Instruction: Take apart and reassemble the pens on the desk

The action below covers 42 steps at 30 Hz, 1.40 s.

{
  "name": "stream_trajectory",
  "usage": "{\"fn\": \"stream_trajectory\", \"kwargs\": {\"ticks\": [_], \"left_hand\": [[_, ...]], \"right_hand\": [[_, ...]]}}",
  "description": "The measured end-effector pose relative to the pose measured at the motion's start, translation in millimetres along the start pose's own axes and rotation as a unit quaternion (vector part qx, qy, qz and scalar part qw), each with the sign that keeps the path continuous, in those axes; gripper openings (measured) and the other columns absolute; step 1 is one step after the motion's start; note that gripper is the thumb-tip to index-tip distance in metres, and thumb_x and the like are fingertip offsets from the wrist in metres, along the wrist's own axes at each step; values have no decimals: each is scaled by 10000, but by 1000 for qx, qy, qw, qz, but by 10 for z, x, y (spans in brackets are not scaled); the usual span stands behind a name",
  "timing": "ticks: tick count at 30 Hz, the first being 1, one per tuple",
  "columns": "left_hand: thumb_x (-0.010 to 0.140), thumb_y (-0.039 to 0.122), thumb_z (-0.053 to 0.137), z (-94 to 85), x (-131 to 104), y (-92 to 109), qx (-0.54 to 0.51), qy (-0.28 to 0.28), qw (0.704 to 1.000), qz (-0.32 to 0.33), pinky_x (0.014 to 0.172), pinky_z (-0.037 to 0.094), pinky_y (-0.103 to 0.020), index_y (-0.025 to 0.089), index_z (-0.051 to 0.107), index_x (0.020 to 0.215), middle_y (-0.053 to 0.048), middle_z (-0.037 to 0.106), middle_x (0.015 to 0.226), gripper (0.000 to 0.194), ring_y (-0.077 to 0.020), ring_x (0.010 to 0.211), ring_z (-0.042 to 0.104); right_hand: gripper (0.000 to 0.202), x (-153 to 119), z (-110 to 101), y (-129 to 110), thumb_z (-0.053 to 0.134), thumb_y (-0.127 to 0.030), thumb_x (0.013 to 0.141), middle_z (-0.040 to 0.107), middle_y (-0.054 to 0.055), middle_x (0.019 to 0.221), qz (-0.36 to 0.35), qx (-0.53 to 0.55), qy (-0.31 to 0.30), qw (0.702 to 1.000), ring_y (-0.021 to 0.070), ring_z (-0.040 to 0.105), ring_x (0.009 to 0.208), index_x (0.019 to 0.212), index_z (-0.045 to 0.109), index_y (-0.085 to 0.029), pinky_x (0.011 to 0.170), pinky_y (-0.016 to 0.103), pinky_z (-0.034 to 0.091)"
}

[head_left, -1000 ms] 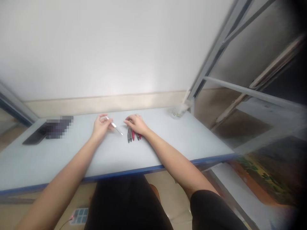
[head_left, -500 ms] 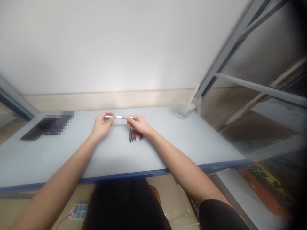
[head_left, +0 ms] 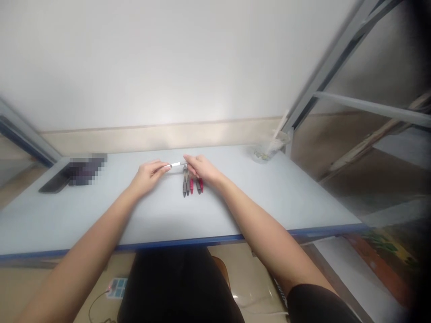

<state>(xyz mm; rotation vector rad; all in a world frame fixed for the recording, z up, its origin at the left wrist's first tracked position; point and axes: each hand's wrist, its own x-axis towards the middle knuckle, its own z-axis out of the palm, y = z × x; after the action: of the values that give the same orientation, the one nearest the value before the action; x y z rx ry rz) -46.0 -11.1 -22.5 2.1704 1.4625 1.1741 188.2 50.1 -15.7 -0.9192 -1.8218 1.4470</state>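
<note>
A white pen (head_left: 175, 164) with a grey end is held level between my two hands, just above the table. My left hand (head_left: 148, 176) pinches its left end between thumb and fingertips. At the other end, my right hand (head_left: 204, 169) has its fingers closed around the grey part, with the thumb on top. Below the right hand lie several grey pens (head_left: 186, 186) and red pens (head_left: 191, 185), side by side with their ends toward me. The right fingers partly cover their far ends.
On the light table (head_left: 218, 215), a clear plastic cup (head_left: 266, 150) with a pale stick stands at the back right. A dark phone-like slab (head_left: 55, 180) and a blurred-out dark item (head_left: 88, 170) lie at left. A wall closes the back; a power strip (head_left: 117, 288) sits below.
My left fingers have moved to the pen's left end, where more of the pen was inside the hand before. My right thumb has lifted and straightened. The view has shifted slightly.
</note>
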Motion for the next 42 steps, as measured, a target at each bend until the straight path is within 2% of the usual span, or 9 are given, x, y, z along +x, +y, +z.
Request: {"fn": "stream_trajectory", "kwargs": {"ticks": [4,7,13,17,21,24,29,33,42], "left_hand": [[1015,553,487,-6,-22,18,-1,-83,995,-48,636,371,-294,168,824,943,11,529,630,517,-155,606,443],[1007,610,443,15,-27,9,-23,-117,989,-93,575,293,-278,149,827,973,45,361,560,600,-140,551,327],[940,660,506,34,2,-15,-14,-73,991,-108,567,285,-270,160,845,968,25,402,578,605,-150,567,358],[922,649,535,34,9,0,-21,-65,991,-117,549,274,-272,169,846,951,24,414,568,572,-150,544,347],[918,651,528,37,11,5,-12,-55,992,-113,561,284,-274,170,852,945,13,445,588,581,-151,557,370],[920,654,524,37,12,3,0,-58,992,-114,568,284,-274,169,857,961,14,446,586,590,-153,565,373],[929,651,527,36,17,10,-9,-55,992,-115,582,296,-277,162,854,958,14,457,606,589,-149,574,390],[924,654,544,36,19,14,-29,-58,990,-124,563,291,-277,168,845,948,16,476,602,572,-143,553,385],[908,743,580,-1,30,74,-157,-110,969,-156,545,334,-281,176,802,882,26,446,540,610,-139,513,379]], "right_hand": [[663,-61,-185,-70,623,-687,998,452,-15,442,5,-15,-118,993,113,476,413,566,456,-213,424,246,379],[550,-77,-274,-93,761,-608,938,560,-1,527,-19,-33,-149,988,112,536,468,675,558,-170,454,234,419],[382,16,-255,2,708,-456,1006,700,66,718,-50,-69,-90,992,121,583,567,805,696,-132,537,257,467],[182,47,-246,34,787,-326,934,698,24,733,-90,-94,-43,991,122,580,588,932,729,-154,544,249,446],[263,24,-263,18,686,-365,1012,704,44,717,-63,-98,-61,991,109,534,524,873,709,-142,519,261,429],[155,-2,-263,3,777,-280,943,705,23,719,-71,-95,-66,991,110,560,531,938,688,-154,521,249,428],[302,-1,-241,-9,719,-379,996,678,38,684,-65,-79,-62,993,106,539,502,810,667,-146,510,262,415],[136,10,-234,-23,809,-236,878,668,0,686,-83,-46,-30,995,112,562,564,905,703,-156,538,242,419],[325,30,-176,12,915,-354,742,665,2,754,-67,142,-41,987,136,591,661,959,741,-186,581,253,469]]}}
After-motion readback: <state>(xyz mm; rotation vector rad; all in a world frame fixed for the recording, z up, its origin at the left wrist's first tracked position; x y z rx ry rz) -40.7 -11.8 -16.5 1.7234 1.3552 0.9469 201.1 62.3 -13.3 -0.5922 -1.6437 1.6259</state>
